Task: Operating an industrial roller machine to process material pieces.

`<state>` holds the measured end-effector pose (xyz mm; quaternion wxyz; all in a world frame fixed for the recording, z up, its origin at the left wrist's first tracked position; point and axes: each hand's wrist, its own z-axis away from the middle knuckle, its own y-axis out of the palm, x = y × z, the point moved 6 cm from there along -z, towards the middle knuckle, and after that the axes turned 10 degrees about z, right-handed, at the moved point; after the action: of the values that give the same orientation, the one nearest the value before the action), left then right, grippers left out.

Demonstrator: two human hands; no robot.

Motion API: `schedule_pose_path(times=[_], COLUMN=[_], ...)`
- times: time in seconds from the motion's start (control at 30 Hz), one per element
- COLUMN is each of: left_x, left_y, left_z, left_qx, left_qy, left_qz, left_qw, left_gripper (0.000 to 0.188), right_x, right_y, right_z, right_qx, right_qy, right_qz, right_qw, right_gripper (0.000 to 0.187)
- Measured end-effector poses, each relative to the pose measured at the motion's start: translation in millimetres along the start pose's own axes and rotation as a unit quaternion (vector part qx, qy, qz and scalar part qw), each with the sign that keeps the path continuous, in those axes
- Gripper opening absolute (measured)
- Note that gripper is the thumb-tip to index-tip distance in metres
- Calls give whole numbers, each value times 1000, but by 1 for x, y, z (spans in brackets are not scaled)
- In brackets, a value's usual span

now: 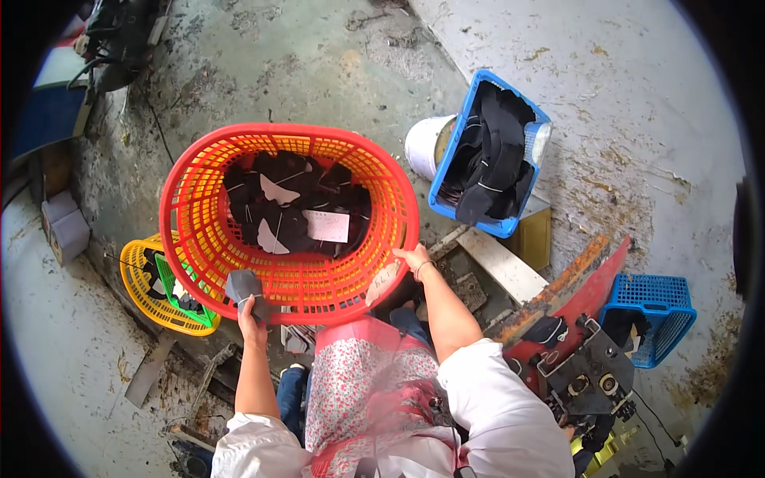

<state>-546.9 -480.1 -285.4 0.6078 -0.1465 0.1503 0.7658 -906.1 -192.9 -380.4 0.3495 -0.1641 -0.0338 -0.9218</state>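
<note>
Dark-grey bundle [245, 286]: probably light, pliable; your left grip [253, 320] clasps its near end. Red oval perforated basket [271, 128]: likely springy, best held by the rim, as your right grip [415, 260] does.

A slip [327, 227] lies on bundles [292, 228] in the basket [275, 129]; a crate [457, 137] is beyond its right edge, a smaller basket [153, 315] at its near-left edge.

A white paper slip [327, 226] lies on the black pieces [296, 186] in the red plastic basket [291, 131], toward its right end, and carries faint reddish writing, too small to make out. On the basket's near right wall, close to the rim, a pale patch [382, 284] bears a short row of dark, handwritten-looking characters.
</note>
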Motion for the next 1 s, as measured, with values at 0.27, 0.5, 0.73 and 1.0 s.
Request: schedule_pose_path(times=[0.27, 0.5, 0.73, 1.0], left_x=[-99, -199, -271, -92], left_y=[23, 147, 264, 90], left_z=[98, 240, 213, 44], left_qx=[6, 208, 428, 11], left_qy=[108, 139, 135, 155], left_qz=[149, 232, 182, -32], left_qw=[983, 940, 875, 987], left_gripper=[18, 38, 28, 40], right_x=[128, 253, 357, 482], right_y=[4, -45, -45, 13], right_z=[164, 313, 273, 78], right_qx=[-27, -13, 72, 38], right_qy=[-100, -133, -94, -214], right_qz=[-96, -124, -234, -40], right_qw=[990, 983, 965, 975], right_gripper=[45, 50, 54, 12])
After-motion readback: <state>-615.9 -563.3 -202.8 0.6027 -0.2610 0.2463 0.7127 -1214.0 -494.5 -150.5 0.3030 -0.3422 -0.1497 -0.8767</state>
